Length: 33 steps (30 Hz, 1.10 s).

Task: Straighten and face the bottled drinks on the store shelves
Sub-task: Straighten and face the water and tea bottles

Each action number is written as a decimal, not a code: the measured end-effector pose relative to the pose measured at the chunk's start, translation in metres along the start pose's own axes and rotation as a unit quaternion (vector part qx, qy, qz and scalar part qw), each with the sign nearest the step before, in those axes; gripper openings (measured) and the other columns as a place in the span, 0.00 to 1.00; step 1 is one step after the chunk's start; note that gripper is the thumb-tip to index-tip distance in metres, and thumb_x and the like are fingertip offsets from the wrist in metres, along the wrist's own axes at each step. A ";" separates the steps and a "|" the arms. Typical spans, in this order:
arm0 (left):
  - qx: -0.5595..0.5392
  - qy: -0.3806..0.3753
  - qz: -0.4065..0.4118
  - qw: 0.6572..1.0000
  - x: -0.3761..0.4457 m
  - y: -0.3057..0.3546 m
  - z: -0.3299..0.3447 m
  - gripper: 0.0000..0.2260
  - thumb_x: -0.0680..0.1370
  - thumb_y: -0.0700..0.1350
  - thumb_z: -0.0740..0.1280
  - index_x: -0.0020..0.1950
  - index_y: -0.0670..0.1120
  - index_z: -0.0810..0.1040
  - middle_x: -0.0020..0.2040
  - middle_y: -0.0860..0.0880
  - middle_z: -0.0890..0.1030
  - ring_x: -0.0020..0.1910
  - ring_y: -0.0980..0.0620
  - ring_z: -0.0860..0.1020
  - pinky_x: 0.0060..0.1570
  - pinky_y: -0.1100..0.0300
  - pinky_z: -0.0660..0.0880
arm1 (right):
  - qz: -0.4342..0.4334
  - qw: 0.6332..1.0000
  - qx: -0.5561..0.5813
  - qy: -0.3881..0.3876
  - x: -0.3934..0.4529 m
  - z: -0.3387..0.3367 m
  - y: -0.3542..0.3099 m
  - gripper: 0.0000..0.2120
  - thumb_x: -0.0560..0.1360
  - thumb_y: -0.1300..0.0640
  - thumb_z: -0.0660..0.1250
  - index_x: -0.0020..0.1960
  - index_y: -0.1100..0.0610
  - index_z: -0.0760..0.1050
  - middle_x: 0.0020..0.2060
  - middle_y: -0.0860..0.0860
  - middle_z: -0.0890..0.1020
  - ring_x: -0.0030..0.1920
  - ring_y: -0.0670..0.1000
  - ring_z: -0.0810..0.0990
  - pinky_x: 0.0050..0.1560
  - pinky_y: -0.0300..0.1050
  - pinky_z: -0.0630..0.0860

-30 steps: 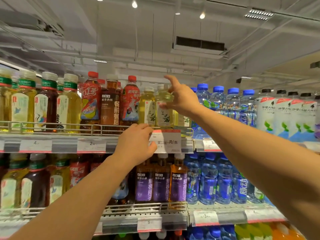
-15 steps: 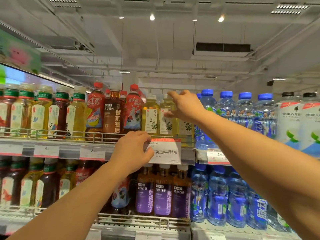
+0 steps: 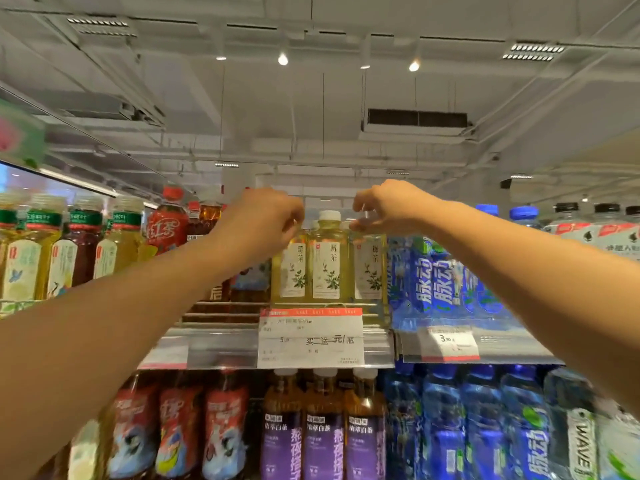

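Note:
Three pale yellow tea bottles with white labels stand side by side on the upper shelf: a left one point(image 3: 292, 268), a middle one point(image 3: 327, 261) and a right one point(image 3: 369, 268). My left hand point(image 3: 266, 216) grips the top of the left bottle, its cap hidden under my fingers. My right hand point(image 3: 388, 206) pinches the cap of the right bottle. The middle bottle's white cap shows free between my hands. All three labels face forward.
A large price card point(image 3: 310, 337) hangs on the shelf rail point(image 3: 221, 344) below them. Blue drink bottles point(image 3: 436, 282) crowd the right, green-capped tea bottles point(image 3: 65, 258) and red bottles point(image 3: 166, 223) the left. Purple-labelled bottles point(image 3: 323, 441) fill the shelf below.
My left hand rose from the price card to the left yellow bottle's top. My right hand shifted from the middle bottles to the right bottle's cap. The camera tilted up and closer.

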<state>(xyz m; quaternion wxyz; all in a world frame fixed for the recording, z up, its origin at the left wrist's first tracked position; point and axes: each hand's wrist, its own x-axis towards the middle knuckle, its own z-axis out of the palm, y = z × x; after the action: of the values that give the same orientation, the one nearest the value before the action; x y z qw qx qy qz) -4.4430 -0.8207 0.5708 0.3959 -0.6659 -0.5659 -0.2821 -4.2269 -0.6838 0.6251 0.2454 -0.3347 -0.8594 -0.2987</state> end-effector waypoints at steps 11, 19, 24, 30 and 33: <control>0.080 -0.240 -0.010 0.967 0.080 -0.030 0.016 0.24 0.80 0.58 0.67 0.72 0.48 0.73 0.66 0.48 0.79 0.62 0.47 0.77 0.60 0.54 0.74 | 0.020 0.985 0.117 -0.129 0.024 -0.007 0.017 0.14 0.79 0.42 0.69 0.52 0.52 0.83 0.43 0.49 0.87 0.43 0.48 0.86 0.48 0.46 0.82; 0.021 -0.303 -0.025 0.953 0.100 -0.040 0.016 0.16 0.79 0.55 0.69 0.64 0.50 0.78 0.54 0.51 0.82 0.51 0.52 0.81 0.57 0.52 0.80 | 0.006 0.970 0.202 -0.138 0.024 -0.007 0.024 0.14 0.79 0.45 0.70 0.55 0.54 0.84 0.46 0.48 0.87 0.45 0.47 0.86 0.49 0.44 0.81; -0.055 -0.336 -0.046 0.939 0.102 -0.042 0.007 0.14 0.79 0.49 0.71 0.64 0.53 0.77 0.53 0.53 0.81 0.52 0.52 0.81 0.58 0.49 0.80 | 0.004 0.971 0.200 -0.130 0.024 -0.005 0.026 0.13 0.78 0.43 0.70 0.54 0.51 0.84 0.45 0.47 0.87 0.44 0.46 0.86 0.48 0.44 0.80; -0.048 -0.327 -0.041 0.943 0.100 -0.039 0.006 0.14 0.80 0.49 0.70 0.66 0.52 0.76 0.52 0.53 0.81 0.51 0.53 0.81 0.55 0.53 0.80 | 0.011 0.969 0.214 -0.124 0.026 -0.002 0.027 0.14 0.77 0.43 0.71 0.54 0.52 0.84 0.44 0.48 0.87 0.43 0.47 0.86 0.47 0.44 0.81; -0.044 -0.308 -0.037 0.950 0.098 -0.039 0.009 0.16 0.80 0.50 0.70 0.67 0.51 0.77 0.53 0.52 0.81 0.51 0.53 0.81 0.53 0.54 0.79 | 0.015 0.972 0.204 -0.120 0.025 -0.006 0.023 0.14 0.77 0.45 0.72 0.54 0.55 0.84 0.43 0.48 0.87 0.41 0.46 0.86 0.41 0.39 0.77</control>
<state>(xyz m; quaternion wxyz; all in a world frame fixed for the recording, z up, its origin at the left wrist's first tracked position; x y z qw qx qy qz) -4.4624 -0.7592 0.6551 0.1618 -0.7157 -0.6716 -0.1027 -4.2257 -0.6629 0.6529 0.2076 -0.3237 -0.9203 -0.0715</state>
